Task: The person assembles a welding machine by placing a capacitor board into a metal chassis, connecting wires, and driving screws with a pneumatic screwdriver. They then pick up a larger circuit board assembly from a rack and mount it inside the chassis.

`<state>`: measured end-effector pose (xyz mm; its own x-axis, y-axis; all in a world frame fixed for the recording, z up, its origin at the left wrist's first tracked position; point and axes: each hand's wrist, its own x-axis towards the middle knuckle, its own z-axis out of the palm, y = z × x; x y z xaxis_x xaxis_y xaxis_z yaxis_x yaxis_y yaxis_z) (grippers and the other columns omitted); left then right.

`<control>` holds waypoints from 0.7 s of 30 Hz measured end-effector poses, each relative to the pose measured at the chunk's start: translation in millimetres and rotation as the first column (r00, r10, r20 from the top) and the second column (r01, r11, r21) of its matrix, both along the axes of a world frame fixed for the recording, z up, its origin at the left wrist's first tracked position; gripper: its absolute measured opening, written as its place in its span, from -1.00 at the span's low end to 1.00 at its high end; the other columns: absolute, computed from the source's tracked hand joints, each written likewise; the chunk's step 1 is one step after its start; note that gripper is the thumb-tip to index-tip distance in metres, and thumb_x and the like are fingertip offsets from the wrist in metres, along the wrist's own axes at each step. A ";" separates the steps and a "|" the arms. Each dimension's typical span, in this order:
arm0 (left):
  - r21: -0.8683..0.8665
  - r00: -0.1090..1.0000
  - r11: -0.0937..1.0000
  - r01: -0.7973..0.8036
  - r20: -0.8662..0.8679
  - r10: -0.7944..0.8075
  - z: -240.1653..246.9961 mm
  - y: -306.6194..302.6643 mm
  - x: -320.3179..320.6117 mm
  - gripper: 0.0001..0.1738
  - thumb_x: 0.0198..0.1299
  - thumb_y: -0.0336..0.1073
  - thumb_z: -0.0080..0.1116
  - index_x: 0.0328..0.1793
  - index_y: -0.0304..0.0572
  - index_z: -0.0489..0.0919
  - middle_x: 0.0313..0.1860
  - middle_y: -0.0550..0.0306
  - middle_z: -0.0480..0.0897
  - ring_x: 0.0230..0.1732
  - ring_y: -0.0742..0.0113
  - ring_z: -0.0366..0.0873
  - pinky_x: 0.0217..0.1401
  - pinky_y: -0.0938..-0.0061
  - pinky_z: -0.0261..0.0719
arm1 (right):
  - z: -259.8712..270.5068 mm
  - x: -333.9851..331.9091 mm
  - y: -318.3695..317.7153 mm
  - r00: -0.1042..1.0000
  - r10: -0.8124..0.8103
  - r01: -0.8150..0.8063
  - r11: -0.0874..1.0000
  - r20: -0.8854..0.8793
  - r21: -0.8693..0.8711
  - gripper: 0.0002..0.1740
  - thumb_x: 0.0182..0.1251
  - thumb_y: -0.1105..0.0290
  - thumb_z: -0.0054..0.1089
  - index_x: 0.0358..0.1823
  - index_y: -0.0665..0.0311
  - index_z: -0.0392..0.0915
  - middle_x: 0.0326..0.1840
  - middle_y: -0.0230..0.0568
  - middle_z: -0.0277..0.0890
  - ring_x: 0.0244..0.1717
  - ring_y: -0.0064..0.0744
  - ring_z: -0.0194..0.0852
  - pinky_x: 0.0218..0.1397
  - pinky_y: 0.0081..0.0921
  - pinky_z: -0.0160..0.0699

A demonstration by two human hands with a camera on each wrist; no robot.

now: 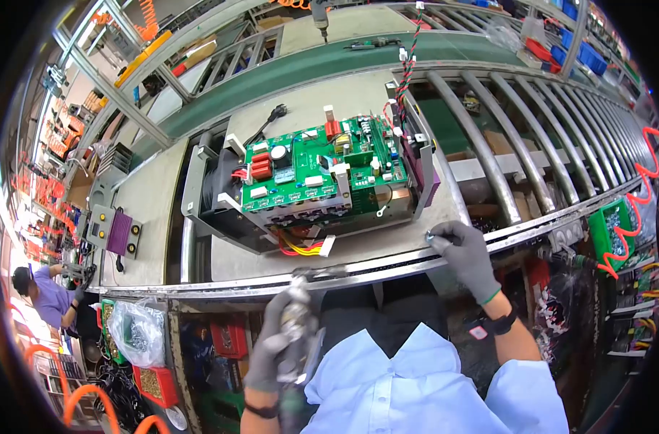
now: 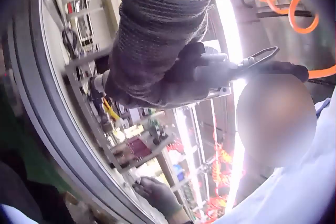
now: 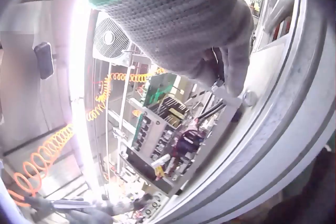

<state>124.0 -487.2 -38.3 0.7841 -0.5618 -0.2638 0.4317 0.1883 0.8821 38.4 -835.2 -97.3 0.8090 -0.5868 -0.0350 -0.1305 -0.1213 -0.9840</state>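
In the head view my gloved left hand [image 1: 266,346] grips a silver power screwdriver [image 1: 295,315], blurred, in front of the conveyor's edge. The left wrist view shows its lever and the glove's fingers round its body. My gloved right hand [image 1: 465,259] pinches a small metal screw [image 1: 430,236] between thumb and fingertips, at the right front of the work board [image 1: 387,250]. Behind the hands a metal-framed electronic unit [image 1: 376,210] carries a green circuit board [image 1: 319,165] with red and white parts. Yellow and red wires with a white connector [image 1: 328,247] hang from its front.
Bare metal rollers [image 1: 521,141] run to the right of the board. A green bin [image 1: 610,230] of small hardware stands at far right, beside a red coiled hose [image 1: 639,199]. At left are another unit [image 1: 112,231], a red bin [image 1: 156,385] and a person in purple [image 1: 51,300].
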 end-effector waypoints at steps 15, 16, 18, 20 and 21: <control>0.680 0.880 0.683 0.266 0.118 -0.460 -42.1 -44.0 27.4 -0.34 0.04 -0.16 0.55 0.18 -0.28 0.47 -0.21 0.13 0.62 -0.34 0.44 0.61 -0.27 0.47 0.62 | -31.2 43.7 65.9 0.984 -0.048 0.078 0.982 -0.169 0.173 -0.85 0.46 0.47 0.24 -0.13 0.45 0.62 -0.43 -0.24 0.57 -0.50 -0.53 0.68 -0.49 -0.53 0.65; 0.707 0.850 0.663 0.244 0.173 -0.497 -42.2 -43.4 29.2 -0.33 0.03 -0.16 0.55 0.19 -0.28 0.47 -0.22 0.13 0.61 -0.35 0.45 0.60 -0.27 0.47 0.62 | -30.4 45.7 67.4 0.982 -0.037 0.070 0.982 -0.184 0.177 -0.85 0.47 0.47 0.23 -0.13 0.46 0.62 -0.42 -0.22 0.59 -0.51 -0.53 0.68 -0.49 -0.53 0.66; 0.695 0.872 0.655 0.296 0.083 -0.482 -48.0 -43.2 33.9 -0.33 0.00 -0.24 0.55 0.20 -0.27 0.45 -0.19 0.13 0.62 -0.32 0.44 0.63 -0.25 0.49 0.64 | -27.5 50.1 69.7 0.977 -0.010 0.050 0.982 -0.213 0.183 -0.84 0.48 0.47 0.21 -0.12 0.47 0.62 -0.39 -0.19 0.62 -0.51 -0.51 0.69 -0.47 -0.54 0.69; 0.605 0.900 0.709 0.362 -0.029 -0.435 -49.0 -42.0 34.7 -0.33 -0.01 -0.31 0.53 0.20 -0.26 0.43 -0.18 0.14 0.60 -0.33 0.43 0.65 -0.27 0.49 0.66 | -24.4 51.2 69.9 0.977 0.015 0.044 0.962 -0.214 0.268 -0.83 0.49 0.46 0.20 -0.12 0.49 0.62 -0.37 -0.18 0.63 -0.50 -0.50 0.69 -0.47 -0.55 0.71; 0.516 0.910 0.762 0.392 -0.096 -0.403 -45.9 -42.1 34.3 -0.34 0.00 -0.34 0.51 0.21 -0.26 0.42 -0.19 0.14 0.59 -0.36 0.41 0.65 -0.30 0.49 0.67 | -21.7 52.6 69.6 0.977 0.027 0.040 0.951 -0.211 0.308 -0.82 0.50 0.45 0.20 -0.12 0.49 0.62 -0.36 -0.17 0.64 -0.50 -0.49 0.69 -0.47 -0.55 0.72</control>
<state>158.4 -529.3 -84.2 0.5292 -0.6101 -0.5896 0.3476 -0.4781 0.8066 90.9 -765.6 -119.0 0.7594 -0.5251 -0.3841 -0.3384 0.1854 -0.9225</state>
